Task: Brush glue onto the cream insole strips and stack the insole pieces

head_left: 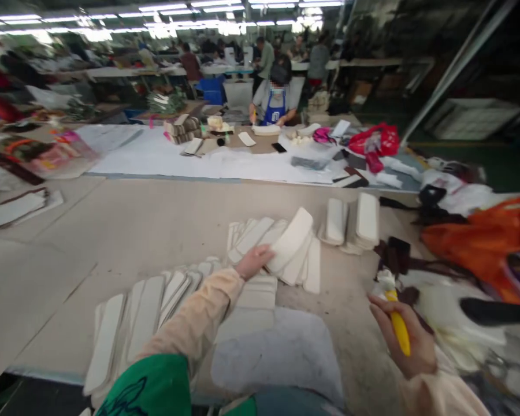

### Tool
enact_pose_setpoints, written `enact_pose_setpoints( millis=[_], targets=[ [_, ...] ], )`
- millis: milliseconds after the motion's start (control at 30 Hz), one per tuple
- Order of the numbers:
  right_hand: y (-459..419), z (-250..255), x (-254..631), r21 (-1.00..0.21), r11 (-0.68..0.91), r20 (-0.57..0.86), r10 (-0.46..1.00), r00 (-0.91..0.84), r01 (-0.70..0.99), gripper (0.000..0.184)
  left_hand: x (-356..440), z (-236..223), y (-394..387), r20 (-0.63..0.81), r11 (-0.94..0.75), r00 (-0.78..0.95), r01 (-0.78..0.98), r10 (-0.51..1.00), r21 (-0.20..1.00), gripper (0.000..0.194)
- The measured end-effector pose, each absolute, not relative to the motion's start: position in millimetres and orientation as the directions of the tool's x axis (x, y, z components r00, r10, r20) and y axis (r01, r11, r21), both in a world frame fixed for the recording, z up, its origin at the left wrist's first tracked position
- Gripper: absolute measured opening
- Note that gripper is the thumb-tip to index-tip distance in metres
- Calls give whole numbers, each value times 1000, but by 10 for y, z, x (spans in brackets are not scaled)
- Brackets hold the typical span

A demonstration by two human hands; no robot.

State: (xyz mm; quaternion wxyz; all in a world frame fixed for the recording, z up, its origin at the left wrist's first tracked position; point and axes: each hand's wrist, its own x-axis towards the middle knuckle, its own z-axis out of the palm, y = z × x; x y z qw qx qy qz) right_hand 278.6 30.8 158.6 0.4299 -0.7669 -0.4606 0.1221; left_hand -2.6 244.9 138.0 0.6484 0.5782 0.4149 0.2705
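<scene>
My left hand [255, 261] reaches across the table and pinches the near end of a white, round-cornered flat strip [292, 240]. That strip is lifted at a tilt over a fanned pile of similar strips [312, 266]. In my right hand [409, 341] is a yellow-handled brush [397, 323], its whitish head pointing away from me above a cluttered spot. Under my left forearm runs a row of overlapping strips [149, 312]. A smaller stack [255, 294] lies just below my left hand. A pale grey sheet [277, 352] covers the table close to my body.
Two upright-leaning strip stacks [367, 219] stand beyond the fanned pile. An orange bag [481, 240] and plastic bags crowd the right side. Across a white-covered table [242, 164], a person in a blue apron [275, 108] works. More strips [19, 208] lie far left.
</scene>
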Motion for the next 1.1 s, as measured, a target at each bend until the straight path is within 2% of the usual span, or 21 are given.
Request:
enact_pose_setpoints(
  millis=[67, 100, 200, 267, 333, 433, 500, 600, 733, 933, 1100],
  targets=[
    [105, 1605, 2782, -752, -255, 177, 811, 558, 608, 27, 47, 1383, 2855, -226, 144, 457, 207, 860, 968, 47],
    [-11, 1596, 2794, -732, -303, 154, 798, 582, 610, 26, 71, 1365, 3020, -245, 115, 416, 314, 876, 943, 44],
    [-362, 1510, 2847, -693, -432, 80, 750, 657, 577, 25, 54, 1285, 3330, -305, 61, 236, 691, 923, 721, 37],
    [-563, 1421, 2879, -705, -454, 44, 739, 672, 545, 25, -14, 1242, 3364, -288, 48, 166, 789, 943, 612, 37],
    [-738, 1341, 2885, -733, -448, 36, 726, 687, 512, 26, -84, 1206, 3245, -240, -6, 174, 821, 955, 571, 40],
    [-955, 1303, 2822, -787, -424, 45, 685, 727, 448, 26, -140, 1095, 2809, -115, -182, 291, 812, 950, 555, 39],
    [-1039, 1311, 2765, -824, -403, 31, 670, 742, 398, 24, -128, 932, 2421, -79, -265, 382, 760, 921, 593, 39],
    [-1083, 1283, 2775, -886, -350, 34, 605, 795, 304, 27, -10, 615, 1786, -149, -284, 541, 633, 828, 720, 36],
    [-1193, 1222, 3018, -949, -266, 28, 464, 885, 169, 34, 253, 373, 919, -234, -216, 692, 497, 683, 840, 28],
    [-1431, 1225, 3751, -990, -75, -138, 315, 939, -121, 46, 554, 369, 270, -302, -280, 842, 452, 447, 847, 37],
    [-1385, 1087, 4321, -969, -36, -245, 238, 940, -244, 49, 615, 363, 164, -429, -288, 830, 534, 357, 795, 42]
  ],
)
